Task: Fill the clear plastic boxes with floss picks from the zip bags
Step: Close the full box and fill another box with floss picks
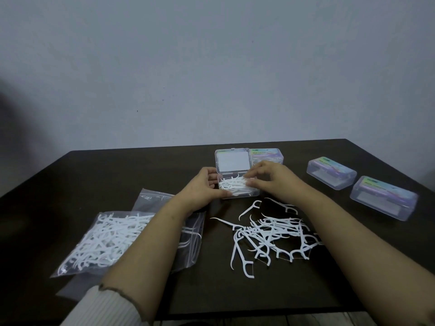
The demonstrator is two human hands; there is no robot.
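While lid-up, the clear box seems half-full of white picks.

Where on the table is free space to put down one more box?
Bare table lies left of the open box, behind the zip bags. The loose floss picks and closed boxes crowd the right.
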